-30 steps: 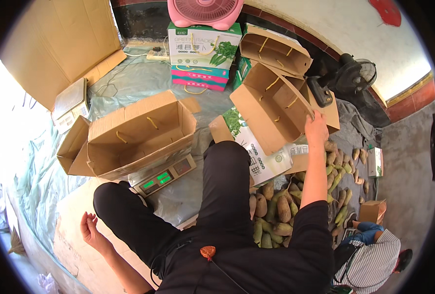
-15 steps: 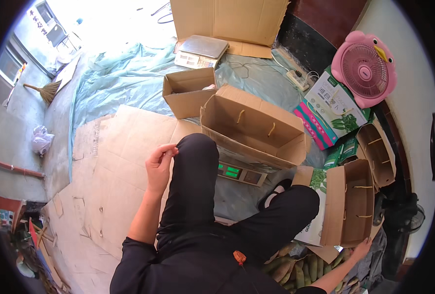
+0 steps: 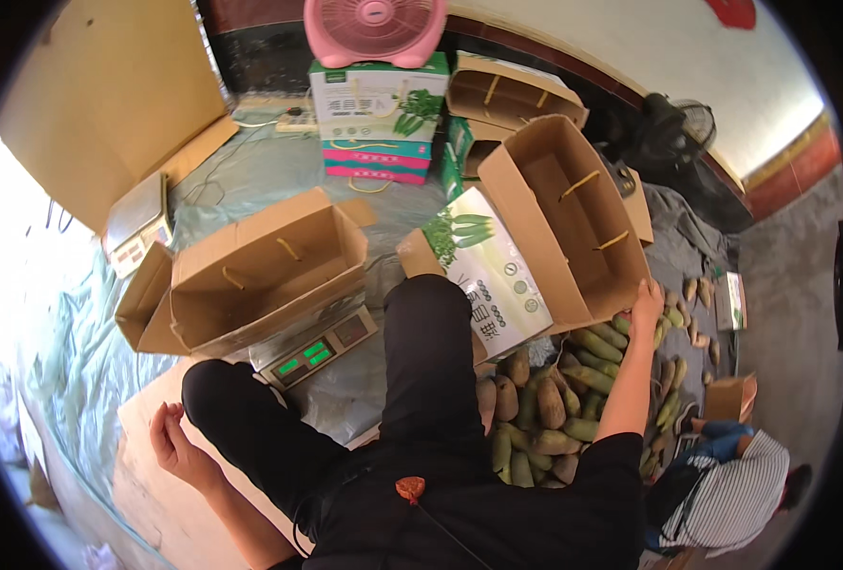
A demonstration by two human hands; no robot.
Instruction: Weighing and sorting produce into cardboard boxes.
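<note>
At the right, my right hand (image 3: 646, 306) grips the near corner of an open cardboard carton (image 3: 574, 218), which has rope handles and a white printed side with a picture of green vegetables. The carton stands tilted beside my right knee, and its visible inside holds nothing but the handles. Just below it lies a pile of green radishes (image 3: 593, 375), some brown with soil. My left hand (image 3: 186, 456) hangs beside my left knee, fingers loosely curled, with nothing visible in it. Another open carton (image 3: 269, 275) rests on a scale (image 3: 312, 353) with a lit green display.
A second scale (image 3: 139, 223) and a smaller open box (image 3: 146, 299) are at the left. Printed cartons (image 3: 379, 104) carry a pink fan (image 3: 376, 28) at the back. A black fan (image 3: 692, 123) stands by the wall. Another person (image 3: 726, 484) bends at the lower right.
My view has swung to the right, bringing the radish pile and the other person into sight. The carton has been tilted in my right hand. My left hand has dropped lower beside the knee.
</note>
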